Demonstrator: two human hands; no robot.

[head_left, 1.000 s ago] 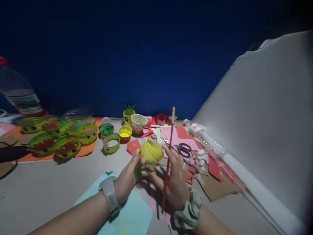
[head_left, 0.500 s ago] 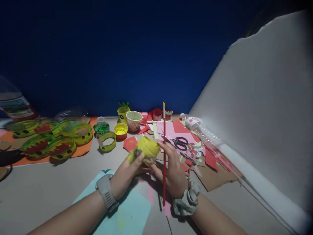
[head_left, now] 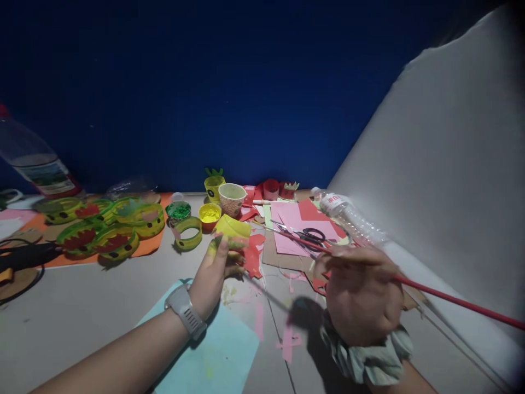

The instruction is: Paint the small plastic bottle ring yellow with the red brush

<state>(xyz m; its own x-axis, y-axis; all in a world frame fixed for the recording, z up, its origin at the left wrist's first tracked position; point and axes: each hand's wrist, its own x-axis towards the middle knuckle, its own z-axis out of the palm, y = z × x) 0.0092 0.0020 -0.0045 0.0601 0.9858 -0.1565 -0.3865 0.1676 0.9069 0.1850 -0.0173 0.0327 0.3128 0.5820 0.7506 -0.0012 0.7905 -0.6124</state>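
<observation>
Though cluttered, grey tabletop (head_left: pixel 94 303) before blue wall (head_left: pixel 246 98).

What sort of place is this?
Probably a craft table: scissors, coloured paper and a brush in the right hand suggest it.

Here's the curved yellow piece (head_left: pixel 233 227) in my left hand (head_left: pixel 209 282), before the round speckled cup (head_left: pixel 232 207); left, round yellow-green bands (head_left: pixel 116 253) on orange paper (head_left: pixel 150 248); right, black-handled metal scissors (head_left: pixel 307 236) across pink paper (head_left: pixel 286 211).
</observation>
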